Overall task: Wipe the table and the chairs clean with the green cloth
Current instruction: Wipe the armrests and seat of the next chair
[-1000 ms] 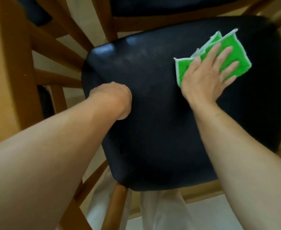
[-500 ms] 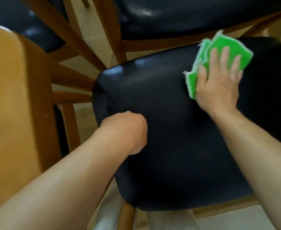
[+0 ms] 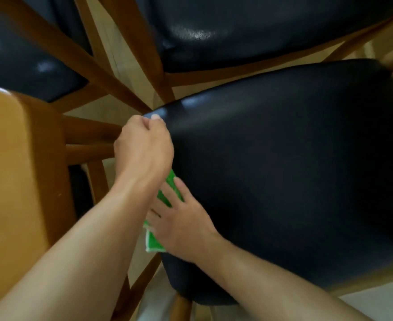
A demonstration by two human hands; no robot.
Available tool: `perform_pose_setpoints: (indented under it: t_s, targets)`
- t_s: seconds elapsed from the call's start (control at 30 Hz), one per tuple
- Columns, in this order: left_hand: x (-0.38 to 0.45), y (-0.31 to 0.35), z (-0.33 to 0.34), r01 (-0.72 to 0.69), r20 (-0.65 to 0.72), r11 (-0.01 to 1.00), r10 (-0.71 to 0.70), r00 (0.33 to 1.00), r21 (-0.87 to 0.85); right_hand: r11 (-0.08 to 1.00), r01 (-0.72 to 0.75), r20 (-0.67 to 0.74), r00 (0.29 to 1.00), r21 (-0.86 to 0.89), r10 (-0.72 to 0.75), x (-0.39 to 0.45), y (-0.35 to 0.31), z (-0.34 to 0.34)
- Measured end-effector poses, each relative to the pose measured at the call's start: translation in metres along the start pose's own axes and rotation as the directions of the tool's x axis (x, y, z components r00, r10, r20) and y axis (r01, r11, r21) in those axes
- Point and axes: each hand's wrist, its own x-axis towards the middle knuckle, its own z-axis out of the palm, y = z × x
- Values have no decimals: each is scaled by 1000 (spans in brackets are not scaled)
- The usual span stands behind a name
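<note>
Wiping black chair seat [image 3: 283,181], left edge.
Right hand [image 3: 181,225] flat, pressing green cloth [image 3: 155,242]; left hand [image 3: 144,147] curled over far-left corner. Keep pressure even, overlap strokes.

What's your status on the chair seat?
Right hand flat on green cloth, seat's left edge. Left hand grips seat's far-left corner. Left forearm crosses over cloth.

Looking straight down at a black padded chair seat [image 3: 283,181] on a wooden frame, the right hand [image 3: 181,223] lies flat on the green cloth [image 3: 153,242] at the seat's left edge. The left hand [image 3: 144,147] curls over the seat's far-left corner, its forearm crossing over part of the cloth. Two more black seats [image 3: 237,26] sit further back, and a tan wooden table edge [image 3: 12,170] runs along the left.
</note>
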Motion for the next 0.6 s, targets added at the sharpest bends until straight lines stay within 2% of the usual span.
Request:
perform_pose_setpoints:
  t_s: [0.07, 0.13, 0.17, 0.2, 0.23, 0.3, 0.37, 0.43, 0.47, 0.5, 0.53, 0.57, 0.6]
  targets:
    - [0, 0, 3, 17, -3, 1000, -17, 1000, -17, 998, 60, 79, 995, -32, -57, -29, -2, 8]
    - [-1, 0, 6, 22, -17, 999, -23, 1000, -30, 996, 70, 100, 993, -51, -65, -47, 15, 8]
    - [-1, 0, 8, 13, -25, 999, -13, 1000, -34, 996, 7, 51, 999, -93, -3, -50, 33, 5]
    - [-2, 0, 10, 3, -28, 999, -5, 1000, -39, 984, -121, -44, 992, -132, 116, -52, 55, -1]
    - [-3, 1, 12, 0, -25, 999, -1, 1000, -47, 946, -293, -144, 951, -139, 274, -52, 81, -9]
    - [-3, 1, 13, 5, 1, 997, -5, 1000, -77, 797, -602, -201, 787, -48, 583, -53, 138, -26]
    - [-4, 1, 14, 4, 38, 996, -1, 999, -89, 582, -806, -191, 557, 111, 808, -57, 185, -43]
    - [-6, 1, 14, -6, 57, 994, 13, 998, -107, 373, -899, -194, 334, 230, 923, -51, 203, -51]
    - [-7, 1, 14, -19, 54, 993, 25, 998, -115, 300, -913, -183, 257, 276, 949, -42, 197, -52]
    - [-7, 1, 15, -30, 44, 993, 36, 998, -116, 261, -918, -173, 217, 299, 961, -29, 180, -51]
    - [-9, 2, 15, -37, 30, 993, 41, 999, -114, 273, -916, -171, 230, 294, 958, -17, 154, -46]
    - [-9, 3, 15, -38, 8, 994, 39, 999, -104, 348, -896, -186, 306, 277, 934, -6, 123, -38]
    - [-8, 2, 13, -35, -17, 996, 33, 999, -87, 478, -842, -202, 438, 249, 876, 4, 85, -28]
